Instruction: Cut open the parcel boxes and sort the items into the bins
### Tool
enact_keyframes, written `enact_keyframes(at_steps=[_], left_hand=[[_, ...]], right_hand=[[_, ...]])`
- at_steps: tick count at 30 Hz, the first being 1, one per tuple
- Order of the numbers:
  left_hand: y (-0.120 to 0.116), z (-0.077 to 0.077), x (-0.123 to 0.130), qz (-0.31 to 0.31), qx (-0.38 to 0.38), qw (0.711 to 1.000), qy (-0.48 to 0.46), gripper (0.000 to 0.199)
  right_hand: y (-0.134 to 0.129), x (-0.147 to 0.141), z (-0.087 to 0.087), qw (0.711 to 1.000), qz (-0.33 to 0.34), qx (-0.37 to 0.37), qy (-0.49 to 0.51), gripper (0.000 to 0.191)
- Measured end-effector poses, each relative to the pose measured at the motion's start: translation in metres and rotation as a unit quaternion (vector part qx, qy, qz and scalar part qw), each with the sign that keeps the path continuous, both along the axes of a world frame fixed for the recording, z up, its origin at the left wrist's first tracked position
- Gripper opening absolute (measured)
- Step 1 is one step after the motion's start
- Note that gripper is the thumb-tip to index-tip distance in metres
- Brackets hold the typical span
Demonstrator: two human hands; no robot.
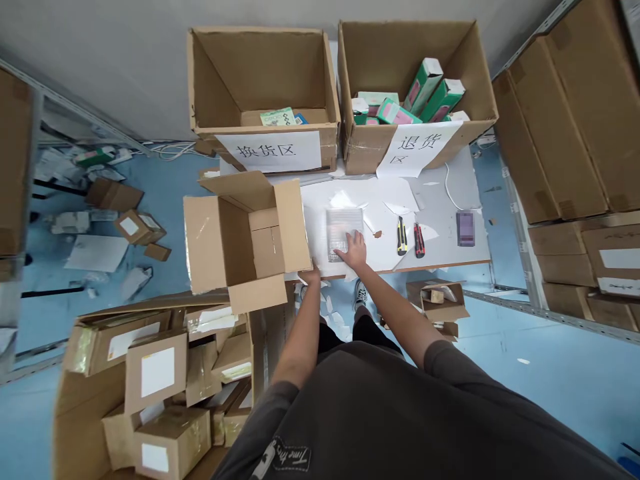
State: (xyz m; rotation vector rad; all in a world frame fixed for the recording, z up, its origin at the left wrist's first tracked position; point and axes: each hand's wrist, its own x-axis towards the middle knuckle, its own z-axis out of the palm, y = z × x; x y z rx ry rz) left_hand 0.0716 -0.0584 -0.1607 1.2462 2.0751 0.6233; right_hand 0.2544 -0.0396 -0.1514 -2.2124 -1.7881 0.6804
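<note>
My right hand (354, 251) rests on a clear bubble-wrapped package (345, 225) lying on the white table (320, 193); its thumb and fingers are spread. What the wrap covers is hard to make out. My left hand (312, 275) is closed at the lower right flap corner of an open cardboard box (266, 243), with most of its fingers hidden by the flap. The box stands left of the package, flaps folded out, and nothing shows inside it. Right of the package lie a yellow-and-black utility knife (402, 236) and a red-and-black utility knife (419, 241).
Behind stand two labelled cartons, the left carton (270, 80) holding small boxes, the right carton (367, 60) green-and-white boxes. A phone (465, 229) lies at the table's right. A large carton (90, 407) of parcels stands lower left. Shelves with boxes (575, 133) line the right.
</note>
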Motion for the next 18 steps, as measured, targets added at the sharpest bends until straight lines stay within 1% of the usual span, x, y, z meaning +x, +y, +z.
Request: enact_keyframes(at_steps=[1,2,3,4,6,8,9,10,11,13,16,18], left_hand=[[-0.007,0.002,0.001,0.021,-0.010,1.000,-0.004,0.037],[-0.012,0.004,0.003,0.032,-0.019,0.999,0.007,0.035],[-0.015,0.006,0.005,0.028,-0.025,0.999,0.018,0.031],[-0.015,0.007,0.007,0.005,-0.023,0.999,0.022,0.027],[-0.012,0.011,0.010,-0.086,0.003,0.996,0.024,0.022],[-0.004,0.013,0.012,-0.181,0.034,0.983,0.020,0.031],[0.000,0.013,0.013,-0.207,0.041,0.977,0.017,0.036],[0.005,0.013,0.016,-0.219,0.041,0.975,0.012,0.039],[0.010,0.012,0.019,-0.218,0.032,0.975,0.005,0.040],[0.021,0.010,0.028,-0.191,-0.002,0.982,-0.014,0.040],[0.042,0.009,0.041,-0.117,-0.068,0.990,-0.044,0.042],[0.054,0.011,0.046,-0.071,-0.102,0.989,-0.079,0.035]], right_hand=[[-0.002,-0.007,-0.003,1.000,-0.010,-0.005,0.000,0.072],[-0.003,-0.012,-0.005,1.000,-0.023,-0.008,0.000,0.071],[-0.003,-0.014,-0.006,0.999,-0.034,-0.008,0.000,0.065],[-0.002,-0.014,-0.007,0.999,-0.041,-0.005,0.001,0.057],[0.001,-0.007,-0.007,0.999,-0.042,0.000,0.008,0.038],[0.006,0.004,-0.005,1.000,-0.028,0.002,0.015,0.026],[0.008,0.010,-0.004,1.000,-0.020,0.003,0.017,0.023],[0.010,0.015,-0.003,1.000,-0.012,0.005,0.018,0.022],[0.011,0.018,-0.003,1.000,-0.005,0.007,0.019,0.022],[0.011,0.021,-0.003,1.000,0.002,0.009,0.023,0.022],[0.010,0.020,-0.006,0.999,0.002,0.010,0.033,0.023],[0.010,0.020,-0.007,0.998,-0.011,0.021,0.051,0.024]])
